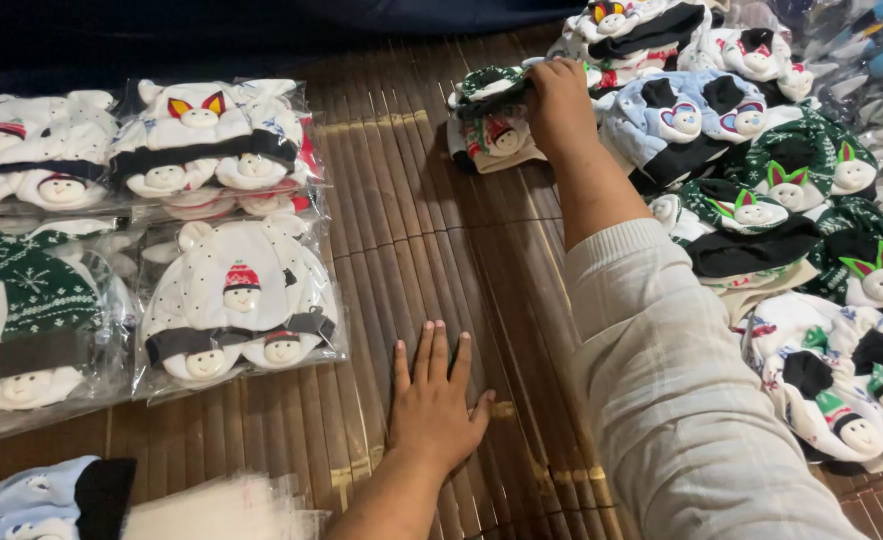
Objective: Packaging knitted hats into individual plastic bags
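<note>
Two hands, right hand (559,100) gripping one hat (488,125)

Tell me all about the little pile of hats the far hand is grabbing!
The small stack of hats lies flat on the brown slatted bamboo mat, apart from the big heap on the right. They look like soft knit cloth in dark green, white and red, with little snowman faces sewn on. They are not in plastic bags. The right hand rests on top, fingers curled over the far edge.
</note>
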